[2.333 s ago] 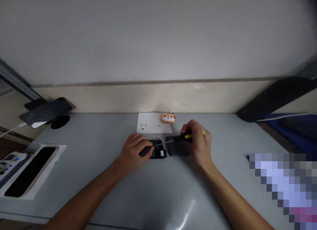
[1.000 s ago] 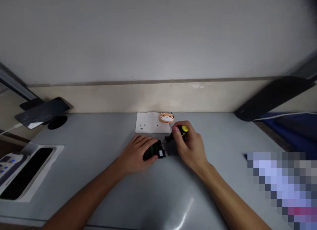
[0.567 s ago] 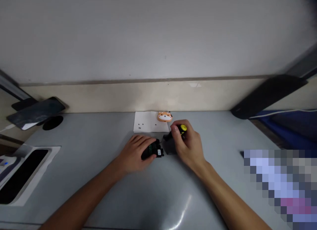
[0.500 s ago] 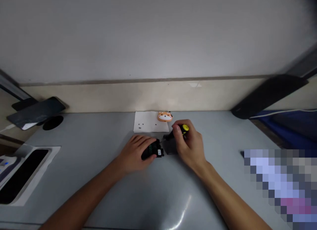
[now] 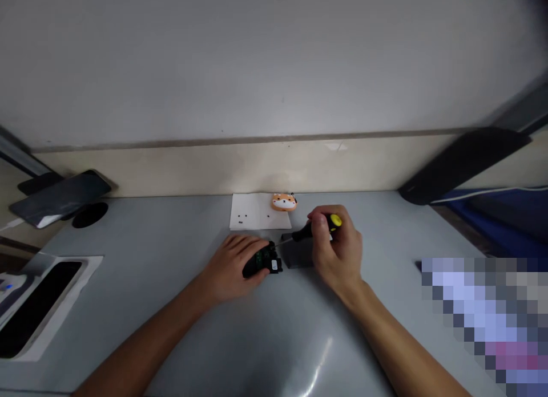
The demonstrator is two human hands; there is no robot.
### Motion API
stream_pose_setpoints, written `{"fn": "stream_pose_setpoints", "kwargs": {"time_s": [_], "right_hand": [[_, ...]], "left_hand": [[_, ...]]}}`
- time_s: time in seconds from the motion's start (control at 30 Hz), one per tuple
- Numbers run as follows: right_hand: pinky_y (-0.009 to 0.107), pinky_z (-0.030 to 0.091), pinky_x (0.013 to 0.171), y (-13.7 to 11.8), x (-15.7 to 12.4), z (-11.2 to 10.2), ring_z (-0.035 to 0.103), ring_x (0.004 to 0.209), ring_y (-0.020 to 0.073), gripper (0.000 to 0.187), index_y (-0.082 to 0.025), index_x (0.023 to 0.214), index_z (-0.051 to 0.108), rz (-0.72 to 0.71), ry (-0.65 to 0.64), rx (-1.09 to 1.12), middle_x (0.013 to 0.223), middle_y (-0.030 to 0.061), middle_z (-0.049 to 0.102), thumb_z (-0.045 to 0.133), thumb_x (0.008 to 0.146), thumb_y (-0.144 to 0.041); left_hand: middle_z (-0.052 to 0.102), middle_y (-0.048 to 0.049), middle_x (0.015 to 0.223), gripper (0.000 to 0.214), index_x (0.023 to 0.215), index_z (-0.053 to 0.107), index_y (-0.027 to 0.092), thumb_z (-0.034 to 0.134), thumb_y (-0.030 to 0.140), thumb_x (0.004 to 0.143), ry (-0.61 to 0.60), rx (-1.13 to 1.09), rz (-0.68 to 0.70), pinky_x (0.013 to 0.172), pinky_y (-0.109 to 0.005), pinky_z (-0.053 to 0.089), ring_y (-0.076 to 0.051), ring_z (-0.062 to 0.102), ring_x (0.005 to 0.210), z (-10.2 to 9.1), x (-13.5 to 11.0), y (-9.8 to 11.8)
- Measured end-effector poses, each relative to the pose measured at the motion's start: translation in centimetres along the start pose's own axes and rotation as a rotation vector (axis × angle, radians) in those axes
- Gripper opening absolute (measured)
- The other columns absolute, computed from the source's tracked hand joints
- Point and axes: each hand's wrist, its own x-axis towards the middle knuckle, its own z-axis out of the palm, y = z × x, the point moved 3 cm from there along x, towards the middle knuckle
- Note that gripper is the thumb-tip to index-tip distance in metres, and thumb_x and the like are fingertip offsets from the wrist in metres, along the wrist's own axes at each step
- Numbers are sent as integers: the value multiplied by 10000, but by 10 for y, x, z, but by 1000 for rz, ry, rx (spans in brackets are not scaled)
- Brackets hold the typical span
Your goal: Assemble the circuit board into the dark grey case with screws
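Observation:
My left hand (image 5: 233,266) is closed around a small opened black device (image 5: 274,265), rounded at its left end somewhat like a computer mouse. A green circuit board and a white sticker show on it. In my right hand (image 5: 338,248) is a screwdriver (image 5: 303,233) with a black and yellow handle. Its thin shaft points left, with the tip at the device's upper right edge; whether it touches a screw is too small to tell. A dark grey flat piece (image 5: 296,255) lies beneath the screwdriver, partly covered by my right hand.
Behind my hands lies a white paper (image 5: 254,209) with several tiny dark bits, and an orange animal-face case (image 5: 284,202) on its corner. A phone (image 5: 38,306) lies at left; another phone (image 5: 62,197) leans behind it. A black object (image 5: 462,166) stands back right.
My right hand has shifted right with the screwdriver, so more of the shaft and the dark grey piece shows. My left hand and the device have stayed nearly in place.

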Motion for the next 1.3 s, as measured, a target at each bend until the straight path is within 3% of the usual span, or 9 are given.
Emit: {"fn": "stream_pose_setpoints", "kwargs": {"time_s": [0.37, 1.03, 1.3], "right_hand": [[239, 398, 533, 0, -6, 10, 510, 549, 118, 219, -238, 984, 603, -24, -166, -42, 699, -24, 620, 523, 1016, -439], [253, 401, 543, -4, -7, 14, 530, 521, 118, 228, -227, 984, 603, -45, -205, -101, 672, -26, 637, 516, 1010, -436], [271, 394, 566, -2, -8, 17, 548, 545, 133, 226, -236, 1004, 594, -19, -227, -108, 683, -26, 637, 507, 1016, -444]], "left_hand": [[668, -29, 1342, 474, 1365, 550, 281, 699, 313, 916, -55, 5, -32, 1096, -452, 453, -245, 605, 1224, 0, 2, 0], [673, -26, 1333, 460, 1339, 576, 283, 706, 305, 897, -55, -12, -48, 1096, -442, 442, -250, 598, 1230, -3, 3, 2], [679, -17, 1322, 349, 1194, 613, 265, 738, 282, 869, -40, -12, -49, 1094, -433, 440, -241, 603, 1226, -1, 2, 1]]}}
